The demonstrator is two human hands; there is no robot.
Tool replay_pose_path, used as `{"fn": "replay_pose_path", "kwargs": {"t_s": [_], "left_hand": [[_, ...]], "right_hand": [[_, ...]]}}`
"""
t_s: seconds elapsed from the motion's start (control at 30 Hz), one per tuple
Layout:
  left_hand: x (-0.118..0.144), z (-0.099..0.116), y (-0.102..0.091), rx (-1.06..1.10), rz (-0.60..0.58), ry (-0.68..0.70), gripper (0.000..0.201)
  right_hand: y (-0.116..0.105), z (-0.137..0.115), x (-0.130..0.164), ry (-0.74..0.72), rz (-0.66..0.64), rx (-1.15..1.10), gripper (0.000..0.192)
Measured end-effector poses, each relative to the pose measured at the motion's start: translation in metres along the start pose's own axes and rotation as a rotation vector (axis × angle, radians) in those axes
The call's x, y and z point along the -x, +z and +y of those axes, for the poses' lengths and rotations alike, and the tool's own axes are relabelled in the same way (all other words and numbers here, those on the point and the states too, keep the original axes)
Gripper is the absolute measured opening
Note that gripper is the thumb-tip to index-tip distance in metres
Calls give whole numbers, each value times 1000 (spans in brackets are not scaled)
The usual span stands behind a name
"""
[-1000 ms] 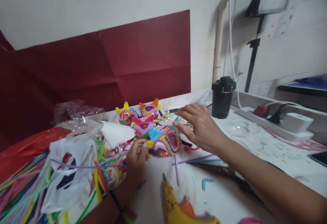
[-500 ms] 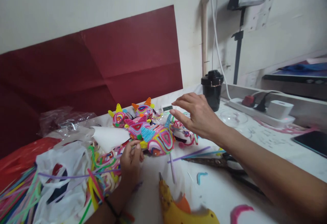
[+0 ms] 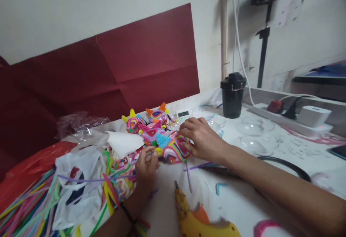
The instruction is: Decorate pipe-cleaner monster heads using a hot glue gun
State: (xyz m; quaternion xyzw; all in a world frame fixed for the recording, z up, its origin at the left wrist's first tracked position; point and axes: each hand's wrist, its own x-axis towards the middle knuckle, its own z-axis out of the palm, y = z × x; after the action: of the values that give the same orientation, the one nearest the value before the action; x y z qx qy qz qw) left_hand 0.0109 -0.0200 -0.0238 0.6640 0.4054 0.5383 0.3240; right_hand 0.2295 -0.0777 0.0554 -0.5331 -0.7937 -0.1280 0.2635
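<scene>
A pile of ball ornaments wrapped in bright pipe cleaners lies on the white table. The nearest ornament [image 3: 175,151] has pink, blue and yellow swirls. My left hand [image 3: 146,166] pinches the yellow tip at its left side. My right hand [image 3: 201,141] lies over its right side, fingers curled down on the pile. Two more ornaments with yellow [image 3: 133,123] and orange [image 3: 158,115] spikes sit behind it. A purple pipe cleaner [image 3: 94,179] runs leftward from my left hand.
A yellow glue gun [image 3: 190,220] lies near the front edge. Loose pipe cleaners [image 3: 27,204], a white bag [image 3: 77,184] and a white paper cone [image 3: 123,143] are on the left. A black cup [image 3: 232,94], clear domes [image 3: 252,125], a power strip [image 3: 286,123] and a black cable [image 3: 289,164] are on the right.
My right hand has dropped from hovering above the pile onto the ornaments, fingers now curled on them. My left hand stays pinched at the front ornament. The view has shifted slightly.
</scene>
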Motion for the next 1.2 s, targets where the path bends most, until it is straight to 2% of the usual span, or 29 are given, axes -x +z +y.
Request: {"fn": "replay_pose_path", "kwargs": {"t_s": [0.33,0.53,0.83,1.2], "left_hand": [[-1,-4,-1,-54,-23,-12,27],[0,-8,-1,-99,-29,44,22],[2,-8,-3,-67,-52,70,19],[-1,-5,-3,-139,-33,89,20]], "right_hand": [[9,0,2,17,-64,13,22],[16,-3,2,-5,-84,27,24],[19,-7,4,-19,-57,14,25],[18,-10,5,-41,-18,-5,23]]}}
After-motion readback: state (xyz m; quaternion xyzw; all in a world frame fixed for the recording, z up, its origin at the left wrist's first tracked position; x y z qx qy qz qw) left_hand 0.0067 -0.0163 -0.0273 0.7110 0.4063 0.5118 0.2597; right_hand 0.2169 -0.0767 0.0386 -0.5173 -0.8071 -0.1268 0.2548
